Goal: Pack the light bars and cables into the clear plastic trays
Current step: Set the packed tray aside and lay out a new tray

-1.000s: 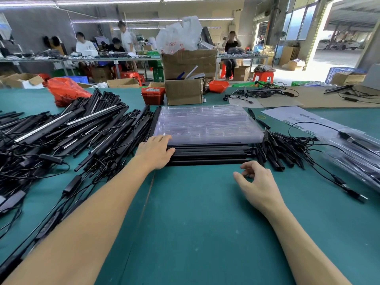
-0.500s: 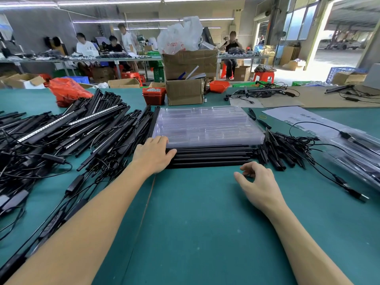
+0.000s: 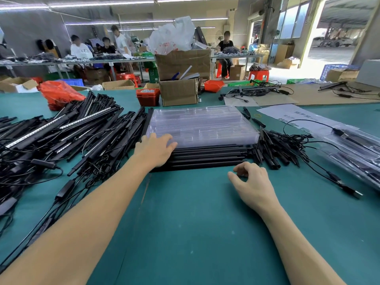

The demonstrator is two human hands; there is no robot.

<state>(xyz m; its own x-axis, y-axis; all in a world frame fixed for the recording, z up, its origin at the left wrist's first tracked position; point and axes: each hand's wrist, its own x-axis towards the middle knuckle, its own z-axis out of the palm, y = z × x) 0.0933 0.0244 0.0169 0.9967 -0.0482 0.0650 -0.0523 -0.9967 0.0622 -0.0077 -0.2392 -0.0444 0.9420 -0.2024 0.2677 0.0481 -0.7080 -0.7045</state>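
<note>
Since half a second ago, left hand (image 3: 154,150) has slid flat-fingered onto tray stack (image 3: 202,128) corner, holding nothing; right hand (image 3: 254,183) rests loosely curled, empty, beside bars (image 3: 207,157). Tray pickup likely next.

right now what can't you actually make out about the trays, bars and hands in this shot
- Head view: how many clear trays are stacked; the transparent layers blur together.
- Left ends of the neat row of light bars: covered by the left hand.
- Right hand: its curled fingers hide whether they pinch anything.
- Printed sheet: text too small to read.
</note>
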